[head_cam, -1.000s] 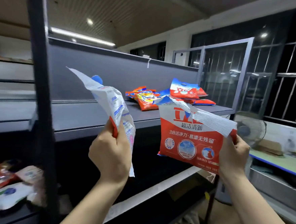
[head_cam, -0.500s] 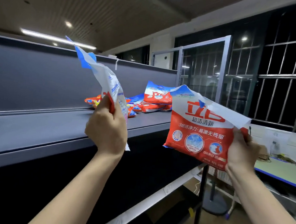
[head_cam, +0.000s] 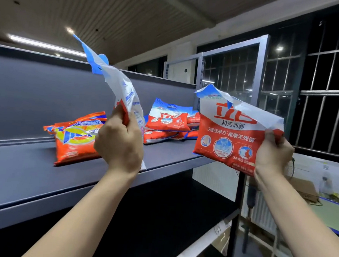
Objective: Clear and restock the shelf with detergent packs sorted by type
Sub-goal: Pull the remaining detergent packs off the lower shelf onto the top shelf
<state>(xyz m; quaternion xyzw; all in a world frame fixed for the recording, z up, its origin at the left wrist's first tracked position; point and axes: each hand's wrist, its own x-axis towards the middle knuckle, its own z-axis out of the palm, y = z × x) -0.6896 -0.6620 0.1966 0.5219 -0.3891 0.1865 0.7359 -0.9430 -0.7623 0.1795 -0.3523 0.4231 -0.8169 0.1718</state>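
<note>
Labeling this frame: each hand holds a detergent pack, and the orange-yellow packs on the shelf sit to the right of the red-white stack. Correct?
Not quite. The head view shows the orange-yellow packs lying to the left of the red-white stack on the shelf, not the right. The rest holds: the left hand grips one detergent pack and the right hand grips another.

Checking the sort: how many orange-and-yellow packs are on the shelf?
1 clearly: the orange-and-yellow pack lies alone on the shelf, left of the red-and-white pile. The left hand may hide more.
</note>
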